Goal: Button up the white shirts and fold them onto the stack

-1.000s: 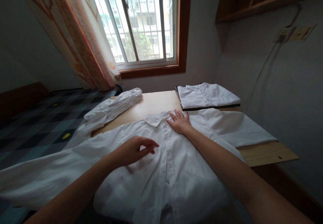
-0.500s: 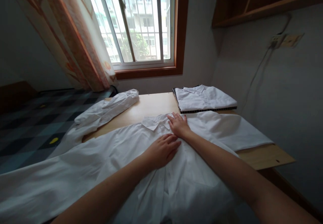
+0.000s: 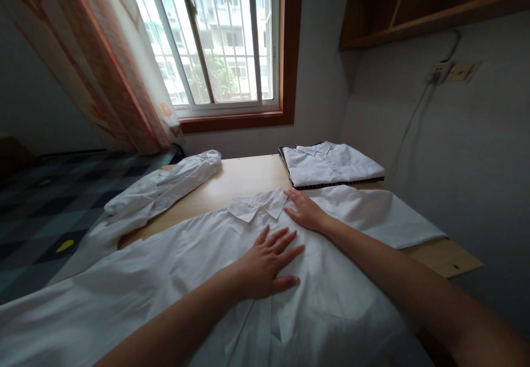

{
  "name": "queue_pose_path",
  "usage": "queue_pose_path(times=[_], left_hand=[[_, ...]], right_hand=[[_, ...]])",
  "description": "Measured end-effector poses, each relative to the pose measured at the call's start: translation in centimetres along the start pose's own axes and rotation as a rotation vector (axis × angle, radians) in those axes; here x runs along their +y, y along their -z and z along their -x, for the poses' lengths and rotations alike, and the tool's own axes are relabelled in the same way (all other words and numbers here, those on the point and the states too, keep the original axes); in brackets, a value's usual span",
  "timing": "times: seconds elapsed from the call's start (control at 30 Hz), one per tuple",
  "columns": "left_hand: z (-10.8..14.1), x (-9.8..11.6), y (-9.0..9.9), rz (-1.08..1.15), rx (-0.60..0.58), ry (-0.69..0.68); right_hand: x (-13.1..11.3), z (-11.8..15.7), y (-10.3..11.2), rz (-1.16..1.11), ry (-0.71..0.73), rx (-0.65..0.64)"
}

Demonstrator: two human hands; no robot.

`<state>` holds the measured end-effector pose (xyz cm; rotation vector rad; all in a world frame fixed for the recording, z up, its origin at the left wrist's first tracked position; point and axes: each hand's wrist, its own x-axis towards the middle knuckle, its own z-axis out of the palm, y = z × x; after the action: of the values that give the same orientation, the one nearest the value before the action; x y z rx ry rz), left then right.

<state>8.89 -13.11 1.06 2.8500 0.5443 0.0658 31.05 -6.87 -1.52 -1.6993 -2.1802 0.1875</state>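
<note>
A white collared shirt (image 3: 199,245) lies spread out, front side up, over the wooden table, its sleeves reaching to the left and right. My left hand (image 3: 269,262) rests flat on the shirt's front below the collar, fingers spread. Beside the right tip of the collar (image 3: 252,206), my right hand (image 3: 304,209) lies on the fabric with its fingers stretched out. Neither hand grips the cloth. The lower end of the shirt runs out of view at the bottom.
On the table (image 3: 248,171), a folded white shirt (image 3: 331,163) sits atop dark striped cloth at the back right. Another white garment (image 3: 165,185) lies bunched at the left, near a checked bed (image 3: 53,207). A window (image 3: 215,41) and curtain (image 3: 99,63) stand behind; a shelf (image 3: 406,30) hangs at right.
My left hand has slid down the shirt front and its fingers have spread. My right hand has shifted right, off the collar's right part. The view has turned slightly right.
</note>
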Motion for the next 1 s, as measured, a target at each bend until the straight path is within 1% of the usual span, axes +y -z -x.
queue_pose_path(times=[0.07, 0.13, 0.17, 0.23, 0.3, 0.37, 0.47, 0.53, 0.57, 0.63, 0.67, 0.7, 0.77, 0.83, 0.9, 0.93, 1.0], left_hand=[[0.0, 0.1, 0.1, 0.004, -0.011, 0.001], [0.0, 0.1, 0.2, 0.007, -0.03, 0.005], [0.0, 0.1, 0.2, 0.011, -0.036, 0.006], [0.0, 0.1, 0.1, 0.019, -0.026, -0.001], [0.0, 0.0, -0.1, 0.024, 0.002, -0.014], [0.0, 0.0, -0.2, 0.026, 0.012, -0.018], [0.0, 0.0, -0.2, 0.025, -0.018, 0.002], [-0.1, 0.1, -0.1, 0.03, -0.028, 0.01], [-0.1, 0.1, 0.0, 0.033, -0.029, 0.011], [-0.1, 0.2, 0.1, 0.033, -0.03, 0.011], [-0.1, 0.2, 0.1, 0.031, -0.033, 0.013], [-0.1, 0.2, 0.2, 0.029, -0.035, 0.015], [-0.1, 0.3, 0.3, 0.03, -0.036, 0.015], [-0.1, 0.3, 0.3, 0.032, -0.036, 0.016], [-0.1, 0.3, 0.3, 0.03, -0.033, 0.012], [-0.1, 0.3, 0.2, 0.028, -0.032, 0.01], [-0.1, 0.3, 0.1, 0.03, -0.028, 0.006]], right_hand=[[1.7, 1.5, 0.9, -0.004, 0.049, 0.002], [3.7, 2.9, 1.7, 0.031, 0.057, -0.023], [4.8, 3.5, 2.1, 0.067, 0.035, -0.038], [7.0, 4.5, 2.9, 0.145, -0.057, -0.051], [9.4, 5.3, 3.5, 0.182, -0.144, -0.04], [11.7, 5.9, 3.8, 0.182, -0.185, -0.006], [14.5, 6.6, 4.1, 0.164, -0.128, 0.061], [15.5, 6.8, 4.3, 0.191, -0.069, 0.109], [15.7, 6.7, 4.5, 0.221, -0.041, 0.135], [15.0, 6.3, 5.1, 0.284, 0.012, 0.194], [14.1, 5.9, 5.4, 0.297, 0.04, 0.221], [12.8, 5.5, 5.6, 0.291, 0.073, 0.24], [9.4, 4.6, 5.6, 0.224, 0.137, 0.251], [5.5, 3.8, 4.8, 0.142, 0.225, 0.197], [2.0, 3.4, 3.1, 0.086, 0.258, 0.119], [0.7, 3.4, 2.2, 0.063, 0.255, 0.069], [-0.9, 3.6, 0.5, 0.042, 0.193, 0.04]])
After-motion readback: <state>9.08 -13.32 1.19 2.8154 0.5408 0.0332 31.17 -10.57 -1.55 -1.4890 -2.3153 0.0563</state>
